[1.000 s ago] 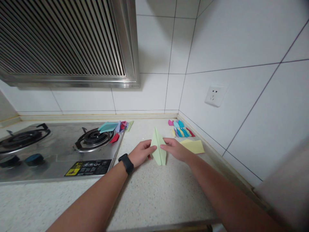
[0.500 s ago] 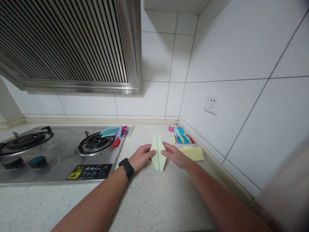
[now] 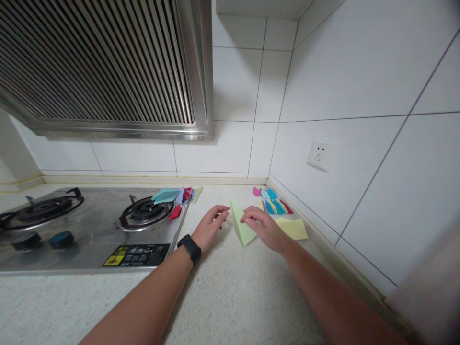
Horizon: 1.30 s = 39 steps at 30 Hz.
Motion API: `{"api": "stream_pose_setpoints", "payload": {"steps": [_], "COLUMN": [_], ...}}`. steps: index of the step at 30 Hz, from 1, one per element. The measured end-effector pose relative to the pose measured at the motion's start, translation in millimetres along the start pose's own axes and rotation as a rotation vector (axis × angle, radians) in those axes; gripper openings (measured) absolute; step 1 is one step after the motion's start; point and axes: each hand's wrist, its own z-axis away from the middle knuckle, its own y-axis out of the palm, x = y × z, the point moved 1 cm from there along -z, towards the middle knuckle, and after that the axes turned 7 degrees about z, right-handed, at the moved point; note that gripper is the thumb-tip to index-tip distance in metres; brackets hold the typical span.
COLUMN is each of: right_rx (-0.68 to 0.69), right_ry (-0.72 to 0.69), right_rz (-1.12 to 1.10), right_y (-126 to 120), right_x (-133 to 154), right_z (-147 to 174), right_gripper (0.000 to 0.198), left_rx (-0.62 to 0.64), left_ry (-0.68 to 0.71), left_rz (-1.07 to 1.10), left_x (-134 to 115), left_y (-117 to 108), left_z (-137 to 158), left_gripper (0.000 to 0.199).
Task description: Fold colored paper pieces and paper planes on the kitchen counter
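Note:
A pale green sheet of folded paper (image 3: 242, 231) is in front of me on the counter, its pointed end facing the wall and one flap tilted up along the crease. My right hand (image 3: 264, 225) has its curled fingers and thumb at the paper's upper right side, gripping it there; the fingertips partly cover the sheet. To the left of the paper, my left hand (image 3: 210, 227) is apart from it, with fingers loosely bent and nothing in them. A black watch (image 3: 190, 248) is on the left wrist.
Yellow paper (image 3: 293, 228) lies beside my right hand. Small colourful folded papers (image 3: 275, 206) are near the wall corner. More folded pieces, one turquoise (image 3: 166, 195), rest on the gas stove (image 3: 89, 249). A range hood (image 3: 201, 96) hangs above at the left.
My left hand has let go of the green paper and moved slightly away. The paper has turned and tilted, its flaps no longer lying flat side by side. My right hand stays at it.

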Motion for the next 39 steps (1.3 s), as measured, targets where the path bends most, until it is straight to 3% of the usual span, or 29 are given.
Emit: {"api": "stream_pose_setpoints", "payload": {"steps": [7,22,28,32,39], "right_rx": [0.055,0.086,-0.008,-0.089,0.015], "right_ry": [-0.088,-0.066,0.124,0.177,0.211], "right_rz": [0.174,0.118,0.000,0.029,-0.090], "right_y": [4.5,4.4,2.6,3.7,11.7], "right_x": [6.3,5.4,-1.2,-10.7,-12.0], "right_z": [0.8,1.4,3.3,2.0,1.5], "right_gripper": [0.011,0.018,0.027,0.024,0.025], "left_rx": [0.085,-0.006,-0.073,-0.077,0.087], "left_ry": [-0.034,-0.113,-0.166,-0.178,-0.187], "left_rz": [0.082,0.181,0.225,0.182,0.170], "left_x": [-2.2,-0.1,0.3,3.5,4.9], "left_y": [1.5,-1.8,-5.5,-7.3,0.2], "left_z": [-0.4,-3.6,-5.4,-5.4,-1.7], "left_gripper": [0.032,0.026,0.026,0.023,0.025]}}
